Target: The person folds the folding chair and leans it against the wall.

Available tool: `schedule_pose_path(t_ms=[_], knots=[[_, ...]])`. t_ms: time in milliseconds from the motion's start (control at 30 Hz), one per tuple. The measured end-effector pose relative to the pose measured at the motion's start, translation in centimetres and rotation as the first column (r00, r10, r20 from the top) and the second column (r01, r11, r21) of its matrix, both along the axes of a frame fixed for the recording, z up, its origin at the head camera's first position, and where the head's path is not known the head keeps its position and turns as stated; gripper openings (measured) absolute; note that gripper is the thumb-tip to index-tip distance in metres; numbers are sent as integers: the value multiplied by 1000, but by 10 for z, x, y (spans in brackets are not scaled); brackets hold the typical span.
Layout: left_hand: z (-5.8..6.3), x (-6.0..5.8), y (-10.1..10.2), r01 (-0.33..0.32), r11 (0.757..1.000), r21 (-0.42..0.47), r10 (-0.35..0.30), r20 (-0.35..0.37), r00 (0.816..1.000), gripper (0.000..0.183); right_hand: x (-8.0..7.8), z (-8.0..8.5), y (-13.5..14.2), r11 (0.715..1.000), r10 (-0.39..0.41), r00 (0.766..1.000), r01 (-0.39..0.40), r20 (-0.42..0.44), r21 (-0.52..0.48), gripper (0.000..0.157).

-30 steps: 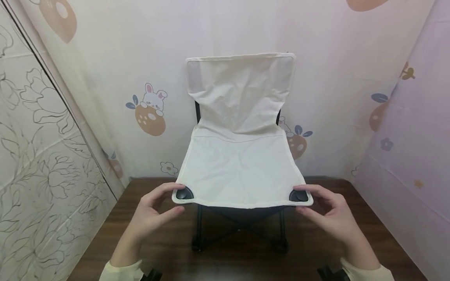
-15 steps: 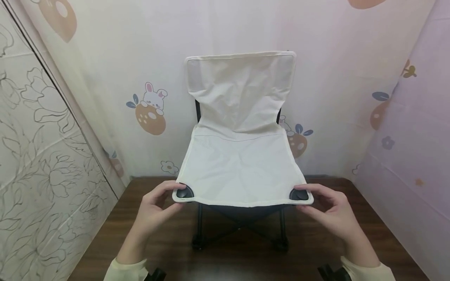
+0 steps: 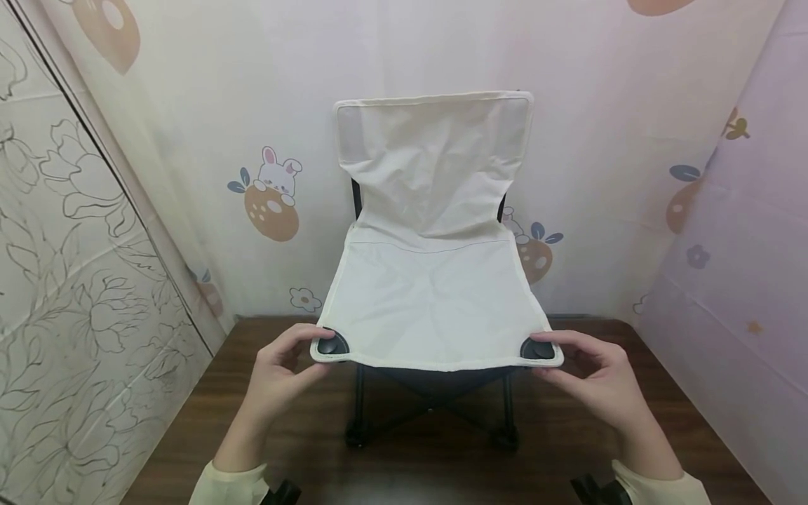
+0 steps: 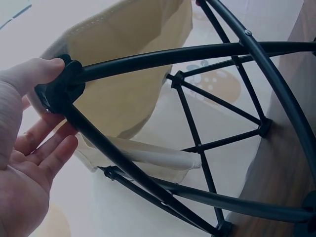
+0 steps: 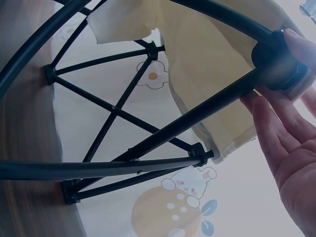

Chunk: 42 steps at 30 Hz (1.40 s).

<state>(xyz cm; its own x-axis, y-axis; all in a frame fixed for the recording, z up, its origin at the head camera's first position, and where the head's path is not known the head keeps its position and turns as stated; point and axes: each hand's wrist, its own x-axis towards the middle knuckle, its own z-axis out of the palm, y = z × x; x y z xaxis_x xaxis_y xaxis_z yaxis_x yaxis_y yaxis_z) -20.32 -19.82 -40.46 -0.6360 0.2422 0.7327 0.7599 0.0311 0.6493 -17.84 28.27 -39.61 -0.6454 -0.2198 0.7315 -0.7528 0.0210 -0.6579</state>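
A folding chair [image 3: 435,301] with a cream fabric seat and back stands unfolded on dark crossed legs. My left hand [image 3: 278,382] pinches its front left corner, forefinger on top by the black patch [image 3: 333,344], thumb below. At the front right corner my right hand [image 3: 600,382] does the same over another black patch [image 3: 537,348]. From underneath, the left wrist view has the thumb against a black corner joint [image 4: 64,86] where tubes meet. Likewise, the right wrist view has fingers and thumb around a black joint [image 5: 277,61]. Seat fabric hides the upper frame from above.
The chair's feet rest on a dark wooden tabletop [image 3: 252,435]. Behind it hangs a pale curtain [image 3: 442,49] printed with rabbits and fruit. A white sheet with line-drawn flowers [image 3: 76,301] borders the left side, and a pinkish sheet [image 3: 726,337] the right.
Both thumbs have risen from just below the front corners to press up against them. The chair has stayed in place, apart from a slight shift of the whole view.
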Motion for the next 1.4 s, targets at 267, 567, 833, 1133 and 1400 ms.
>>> schedule_pose_path(t_ms=[267, 567, 833, 1133, 1400], knots=[[-1, -1, 1, 1, 1000, 23, -1, 12, 1000, 50, 4, 1, -1, 999, -30, 999, 30, 29, 16, 56], [-1, 2, 4, -20, 999, 40, 19, 31, 999, 48, 8, 4, -3, 994, -97, 992, 92, 78, 66, 51], [-3, 2, 6, -39, 998, 55, 38, 31, 999, 48, 10, 5, -4, 994, -94, 991, 88, 93, 70, 49], [-1, 5, 9, -74, 996, 44, 70, 95, 993, 45, 10, 3, -4, 992, -112, 989, 106, 97, 68, 51], [-1, 5, 9, -91, 995, 49, 84, 121, 989, 43, 10, 4, -5, 986, -143, 987, 136, 79, 93, 52]])
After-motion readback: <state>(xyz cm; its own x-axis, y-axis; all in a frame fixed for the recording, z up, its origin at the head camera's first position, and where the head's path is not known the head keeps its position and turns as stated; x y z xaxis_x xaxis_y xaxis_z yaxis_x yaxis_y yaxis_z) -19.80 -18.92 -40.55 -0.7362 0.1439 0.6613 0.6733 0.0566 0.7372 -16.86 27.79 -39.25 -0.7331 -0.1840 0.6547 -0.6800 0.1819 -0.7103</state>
